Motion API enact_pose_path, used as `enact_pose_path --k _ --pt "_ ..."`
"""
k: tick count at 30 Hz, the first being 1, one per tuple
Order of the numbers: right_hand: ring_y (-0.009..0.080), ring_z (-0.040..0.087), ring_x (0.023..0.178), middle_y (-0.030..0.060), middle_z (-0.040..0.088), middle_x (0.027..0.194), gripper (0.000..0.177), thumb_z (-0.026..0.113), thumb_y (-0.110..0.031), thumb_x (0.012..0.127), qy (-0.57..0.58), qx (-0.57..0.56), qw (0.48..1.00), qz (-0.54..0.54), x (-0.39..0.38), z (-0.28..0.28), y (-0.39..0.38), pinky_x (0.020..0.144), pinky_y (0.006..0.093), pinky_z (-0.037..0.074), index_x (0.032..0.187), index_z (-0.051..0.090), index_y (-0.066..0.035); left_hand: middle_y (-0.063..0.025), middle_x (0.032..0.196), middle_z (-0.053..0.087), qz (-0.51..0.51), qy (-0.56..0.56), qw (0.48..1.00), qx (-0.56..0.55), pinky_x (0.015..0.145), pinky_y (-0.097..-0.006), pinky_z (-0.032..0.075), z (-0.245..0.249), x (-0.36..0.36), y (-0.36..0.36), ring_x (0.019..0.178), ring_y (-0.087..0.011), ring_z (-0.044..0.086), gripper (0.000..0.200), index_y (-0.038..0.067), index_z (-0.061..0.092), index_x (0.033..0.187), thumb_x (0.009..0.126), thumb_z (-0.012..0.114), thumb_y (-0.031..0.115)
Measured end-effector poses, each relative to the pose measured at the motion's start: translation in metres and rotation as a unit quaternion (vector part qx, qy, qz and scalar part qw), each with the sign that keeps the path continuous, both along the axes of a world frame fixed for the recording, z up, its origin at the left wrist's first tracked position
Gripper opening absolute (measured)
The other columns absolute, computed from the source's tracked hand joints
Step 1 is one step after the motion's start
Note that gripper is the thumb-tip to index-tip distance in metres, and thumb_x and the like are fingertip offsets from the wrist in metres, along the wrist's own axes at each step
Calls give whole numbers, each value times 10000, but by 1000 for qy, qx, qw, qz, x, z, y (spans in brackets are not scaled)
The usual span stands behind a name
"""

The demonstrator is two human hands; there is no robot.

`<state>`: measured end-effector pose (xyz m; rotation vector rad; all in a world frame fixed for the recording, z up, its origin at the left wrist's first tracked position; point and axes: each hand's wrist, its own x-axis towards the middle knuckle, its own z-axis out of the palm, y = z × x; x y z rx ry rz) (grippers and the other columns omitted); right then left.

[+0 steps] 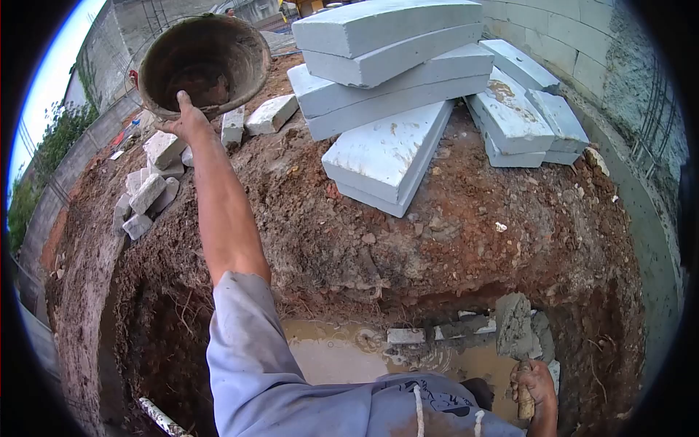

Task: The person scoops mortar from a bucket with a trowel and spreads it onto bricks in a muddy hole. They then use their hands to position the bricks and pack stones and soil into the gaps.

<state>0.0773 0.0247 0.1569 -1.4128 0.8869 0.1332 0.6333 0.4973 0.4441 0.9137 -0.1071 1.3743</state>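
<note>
My left hand (191, 124) reaches far forward and grips the rim of a dirty, dark bucket (207, 62). The bucket is tilted so its mouth faces me, and mud or mortar residue coats its inside. Low on the right, my right hand (535, 384) is wrapped round the wooden handle of a trowel (514, 328). Grey mortar covers the trowel's blade, which is over a short row of blocks (406, 336) set along the trench beside muddy water (331, 353).
Large pale blocks (386, 153) are stacked on the dirt bank ahead, with more blocks (513, 120) to their right. Broken block pieces (149, 191) lie at left. A block wall (561, 40) rises on the right. A pale pipe-like piece (162, 416) pokes out at lower left.
</note>
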Motion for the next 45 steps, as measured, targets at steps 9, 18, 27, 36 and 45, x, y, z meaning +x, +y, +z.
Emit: enact_pose_path --k 9,18,27,36,45 --pt "123 544 461 44 560 604 186 705 -92 698 7 54 992 -115 -70 -6 28 399 268 437 823 604 1 -288 1249 537 -237 16 923 304 958 -401 514 -123 -120 -186 1089 -332 612 526 -109 417 1320 966 514 267" --pt "138 533 436 37 548 598 234 708 -145 653 64 79 963 -249 -118 -53 33 404 261 444 810 598 -12 -109 1023 669 -604 519 510 326 786 -318 533 -380 -271 -220 912 -180 646 379 -6 594 1195 948 581 281" --pt "132 540 454 20 545 608 224 722 -175 681 78 130 963 -224 -120 -94 -14 412 271 443 817 591 -56 -60 1032 665 -559 502 525 400 875 -293 469 -437 -278 -278 944 -140 599 310 -4 632 1153 948 595 226" --pt "140 532 454 28 548 631 245 736 -187 733 61 201 952 -222 -133 -169 -98 419 276 449 866 584 -48 -63 922 695 -509 626 445 389 747 -263 437 -491 -342 -336 840 -118 595 362 29 669 1021 949 579 371" --pt "157 552 507 53 570 695 270 661 -149 798 -18 254 917 -306 -157 -346 -188 468 291 481 1016 592 -5 -70 1063 673 -557 617 236 503 830 -309 452 -605 -399 -514 973 -151 610 407 52 632 1165 921 599 377"
